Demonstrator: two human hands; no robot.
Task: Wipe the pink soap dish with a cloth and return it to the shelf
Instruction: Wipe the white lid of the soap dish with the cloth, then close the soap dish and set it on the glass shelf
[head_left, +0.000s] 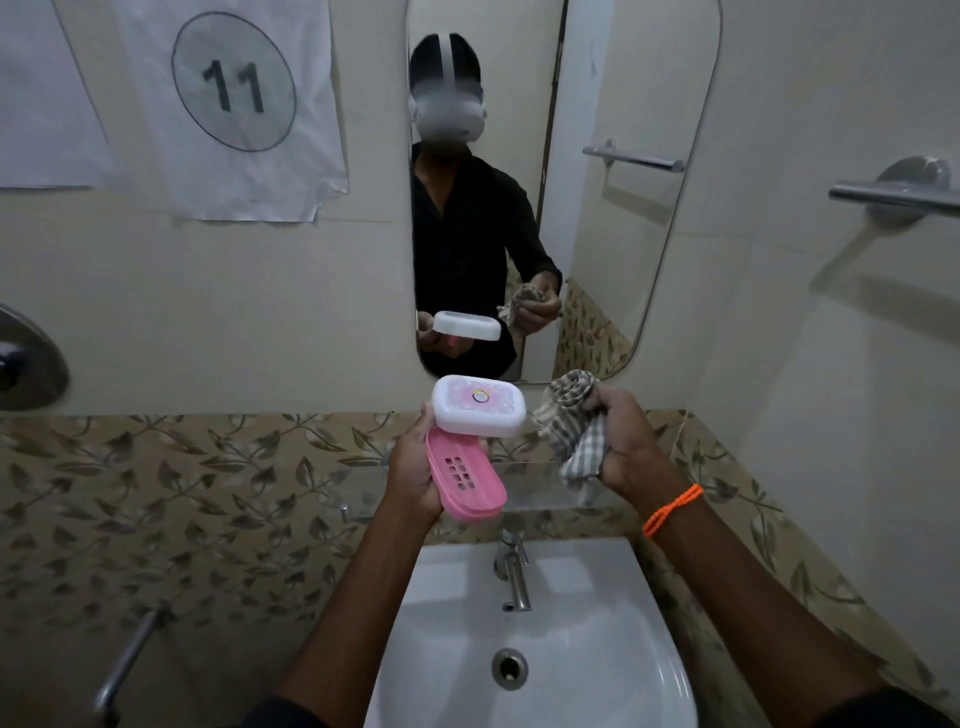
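Right now the left hand (415, 478) is holding the pink soap dish (465, 480) up over the sink (571, 649), in front of the glass shelf (363, 491), with the fingers wrapped round its far long edge and the thumb side hidden behind it, so the exact pinch cannot be told. The dish is lying tilted, its long axis running from upper left down to lower right, its slotted inner face turned toward the camera. Resting against its upper end, and seemingly gripped by the same fingers, is the white lid (478, 405), sitting above the pink part and partly overlapping it. The right hand (621, 441) is closing its fingers together in a fist round the bunched checked cloth (569, 423), which is sticking out toward the left, just beside the lid but apart from the pink dish. The cloth is lying to the right of and slightly above the dish, so the coming wipe probably calls for the right hand to be travelling left and down along that slanted long axis, while the left hand is keeping the dish steady.
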